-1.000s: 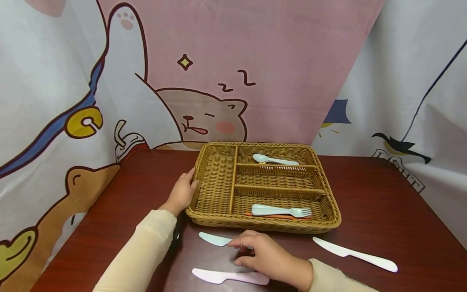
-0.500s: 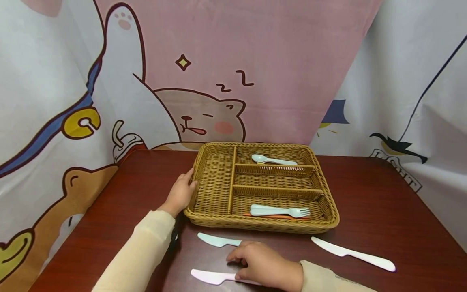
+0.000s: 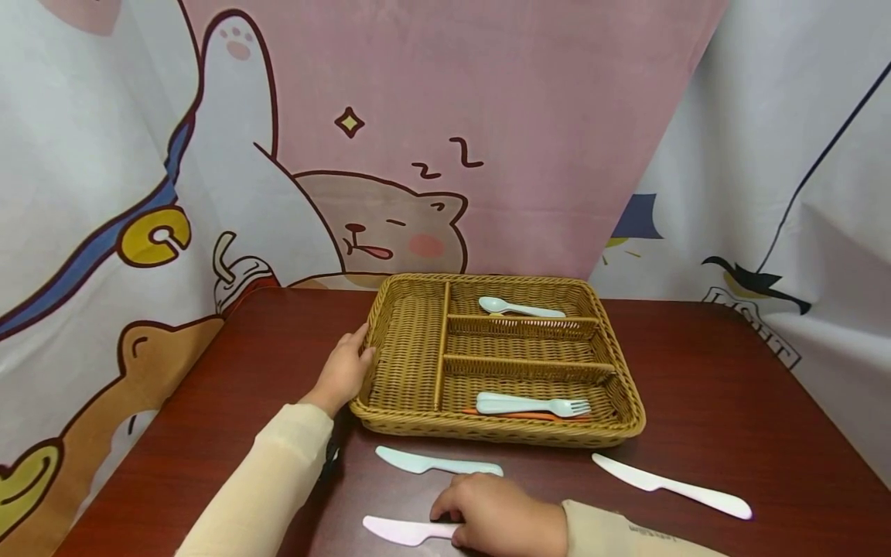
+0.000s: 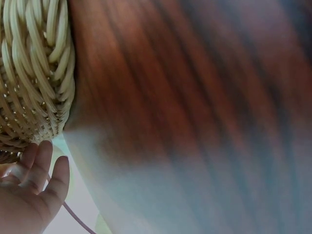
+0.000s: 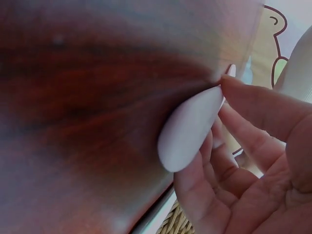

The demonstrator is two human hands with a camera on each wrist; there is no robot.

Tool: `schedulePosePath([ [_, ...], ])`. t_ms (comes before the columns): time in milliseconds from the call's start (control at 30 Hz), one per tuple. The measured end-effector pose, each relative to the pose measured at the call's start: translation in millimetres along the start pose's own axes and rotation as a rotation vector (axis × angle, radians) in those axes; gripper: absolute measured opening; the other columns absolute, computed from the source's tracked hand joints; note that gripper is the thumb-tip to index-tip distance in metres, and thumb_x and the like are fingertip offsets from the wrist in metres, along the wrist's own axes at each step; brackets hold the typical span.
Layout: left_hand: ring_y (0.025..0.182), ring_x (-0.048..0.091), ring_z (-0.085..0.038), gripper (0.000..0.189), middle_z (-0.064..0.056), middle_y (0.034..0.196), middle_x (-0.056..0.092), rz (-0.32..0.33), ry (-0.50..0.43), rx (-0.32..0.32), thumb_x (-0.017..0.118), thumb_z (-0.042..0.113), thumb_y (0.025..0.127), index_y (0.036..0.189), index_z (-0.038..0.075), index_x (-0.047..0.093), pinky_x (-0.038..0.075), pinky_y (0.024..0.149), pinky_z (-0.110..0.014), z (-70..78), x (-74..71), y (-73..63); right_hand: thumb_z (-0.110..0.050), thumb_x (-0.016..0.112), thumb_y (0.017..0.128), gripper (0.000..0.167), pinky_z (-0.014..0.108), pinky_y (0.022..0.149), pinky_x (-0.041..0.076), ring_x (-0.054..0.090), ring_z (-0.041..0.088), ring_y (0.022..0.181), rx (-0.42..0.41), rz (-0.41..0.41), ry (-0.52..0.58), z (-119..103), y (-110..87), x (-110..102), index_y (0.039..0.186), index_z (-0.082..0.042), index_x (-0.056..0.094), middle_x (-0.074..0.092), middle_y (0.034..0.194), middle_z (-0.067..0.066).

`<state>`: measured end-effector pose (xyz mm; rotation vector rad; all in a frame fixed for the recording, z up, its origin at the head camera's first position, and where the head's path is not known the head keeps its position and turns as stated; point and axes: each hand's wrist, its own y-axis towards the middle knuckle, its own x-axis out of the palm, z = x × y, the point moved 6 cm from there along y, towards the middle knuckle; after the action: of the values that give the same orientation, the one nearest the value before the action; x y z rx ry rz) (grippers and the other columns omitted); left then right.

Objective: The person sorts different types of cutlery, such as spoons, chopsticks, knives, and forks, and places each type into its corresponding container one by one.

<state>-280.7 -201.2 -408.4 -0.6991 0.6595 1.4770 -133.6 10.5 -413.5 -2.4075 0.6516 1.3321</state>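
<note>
My right hand [image 3: 506, 514] pinches the handle of a pale pink plastic knife [image 3: 402, 531] between thumb and fingers. In the right wrist view the rounded end of its pink handle [image 5: 189, 130] shows beside the fingers, close to the table. My left hand [image 3: 343, 374] rests against the left side of a wicker cutlery basket [image 3: 501, 436], its fingers fairly straight in the left wrist view. A pale green knife [image 3: 435, 463] lies between the basket and my right hand. Farther right lies a white knife [image 3: 671, 486].
Dividers split the basket into several compartments. A pale spoon [image 3: 520, 308] lies in the back one. Pale forks [image 3: 532, 404] lie in the front one, with something orange [image 3: 522, 415] under them. A patterned cloth [image 3: 543, 139] hangs behind the dark red table [image 3: 703, 371].
My right hand has moved down from near the green knife to the pink knife and now pinches its handle. The green knife's handle shows again. My left hand stays at the basket.
</note>
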Motion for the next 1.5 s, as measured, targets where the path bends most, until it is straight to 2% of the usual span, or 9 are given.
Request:
schedulePosePath([
  [300, 0.129, 0.044, -0.038, 0.057, -0.024, 0.143, 0.038, -0.001, 0.008, -0.004, 0.044, 0.021, 0.104, 0.154, 0.003, 0.022, 0.037, 0.104, -0.052, 0.9, -0.3, 1.1, -0.004, 0.074, 0.071, 0.024, 0.011, 0.058, 0.034, 0.040, -0.007, 0.066, -0.034, -0.002, -0.074, -5.4, 0.7, -0.8, 0.087, -0.021, 0.077, 0.056, 0.073, -0.019],
  [400, 0.129, 0.044, -0.038, 0.057, -0.024, 0.144, 0.037, -0.002, 0.009, -0.005, 0.044, 0.021, 0.104, 0.154, 0.004, 0.021, 0.037, 0.104, -0.052, 0.9, -0.6, 1.2, -0.003, 0.073, 0.068, 0.026, 0.010, 0.057, 0.034, 0.040, -0.007, 0.065, -0.021, -0.008, -0.076, -5.4, 2.4, 0.0, 0.087, -0.021, 0.077, 0.057, 0.073, -0.019],
  [600, 0.129, 0.044, -0.038, 0.057, -0.024, 0.144, 0.037, -0.003, 0.011, -0.004, 0.044, 0.021, 0.104, 0.154, 0.004, 0.021, 0.038, 0.104, -0.052, 1.6, -0.8, 1.7, 0.000, 0.072, 0.068, 0.029, 0.010, 0.054, 0.034, 0.041, -0.006, 0.061, 0.018, -0.037, -0.010, -2.2, 4.3, 1.6, 0.087, -0.021, 0.076, 0.057, 0.069, -0.019],
  [867, 0.131, 0.042, -0.038, 0.058, -0.024, 0.147, 0.034, -0.015, 0.013, -0.015, 0.043, 0.021, 0.105, 0.155, 0.005, 0.020, 0.037, 0.105, -0.052, 0.6, 0.4, 2.8, 0.001, 0.076, 0.069, 0.032, 0.008, 0.055, 0.037, 0.043, -0.011, 0.059, 0.010, -0.022, 0.072, -1.1, 1.5, -1.2, 0.094, -0.020, 0.076, 0.054, 0.064, -0.019],
  [1100, 0.133, 0.040, -0.038, 0.058, -0.024, 0.149, 0.032, -0.023, 0.005, -0.019, 0.043, 0.022, 0.105, 0.155, 0.006, 0.018, 0.035, 0.106, -0.053, -0.5, 1.2, 2.5, -0.003, 0.079, 0.075, 0.028, 0.012, 0.061, 0.043, 0.047, -0.008, 0.065, 0.030, 0.011, 0.172, 2.2, -0.2, -17.6, 0.101, -0.014, 0.075, 0.057, 0.070, -0.016],
  [1233, 0.129, 0.044, -0.037, 0.058, -0.024, 0.146, 0.035, -0.015, 0.001, -0.015, 0.043, 0.021, 0.105, 0.155, 0.005, 0.019, 0.038, 0.104, -0.051, -0.3, 0.9, 2.1, -0.003, 0.079, 0.075, 0.029, 0.013, 0.061, 0.043, 0.047, -0.007, 0.064, 0.045, 0.041, 0.176, 4.5, -0.7, -27.8, 0.101, -0.014, 0.075, 0.056, 0.070, -0.017],
  [1367, 0.124, 0.048, -0.035, 0.058, -0.023, 0.144, 0.037, -0.014, 0.000, -0.017, 0.043, 0.021, 0.105, 0.155, 0.006, 0.019, 0.041, 0.097, -0.049, -1.4, 1.3, 1.4, -0.002, 0.078, 0.077, 0.032, 0.015, 0.059, 0.044, 0.047, -0.006, 0.063, 0.065, 0.060, 0.237, 4.9, -0.7, -37.9, 0.106, -0.015, 0.075, 0.057, 0.072, -0.017],
  [1500, 0.126, 0.047, -0.036, 0.058, -0.023, 0.144, 0.037, -0.013, -0.003, -0.019, 0.043, 0.021, 0.105, 0.155, 0.006, 0.019, 0.040, 0.100, -0.050, -2.6, 1.4, 0.8, -0.003, 0.077, 0.079, 0.031, 0.017, 0.057, 0.044, 0.047, -0.004, 0.063, 0.073, 0.074, 0.269, 3.0, 0.4, -47.8, 0.107, -0.016, 0.075, 0.059, 0.075, -0.016],
])
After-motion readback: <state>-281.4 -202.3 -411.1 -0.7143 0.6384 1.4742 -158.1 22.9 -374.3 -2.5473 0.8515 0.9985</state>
